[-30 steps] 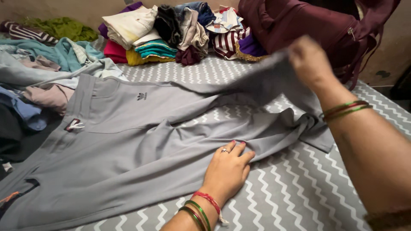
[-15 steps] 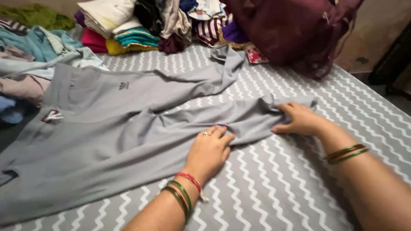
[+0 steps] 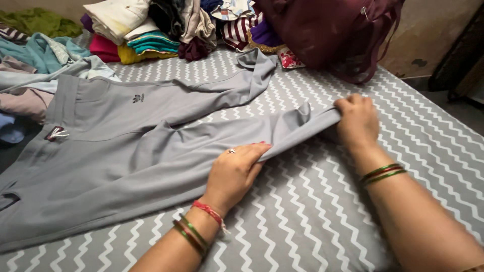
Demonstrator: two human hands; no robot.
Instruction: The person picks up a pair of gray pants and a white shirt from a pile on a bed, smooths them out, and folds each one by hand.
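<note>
Soft, dim indoor light falls evenly, casting faint shadows under the folds of cloth. No glare shows. Focus is fairly sharp, with the far corners darker.

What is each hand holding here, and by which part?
Right hand grips the grey top by its near sleeve's cuff end. Left hand presses flat on that sleeve, gripping nothing.

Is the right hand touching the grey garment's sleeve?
Touching. The head view shows the right hand closed around the cuff end of the grey garment, pulling the sleeve taut off the bed.
</note>
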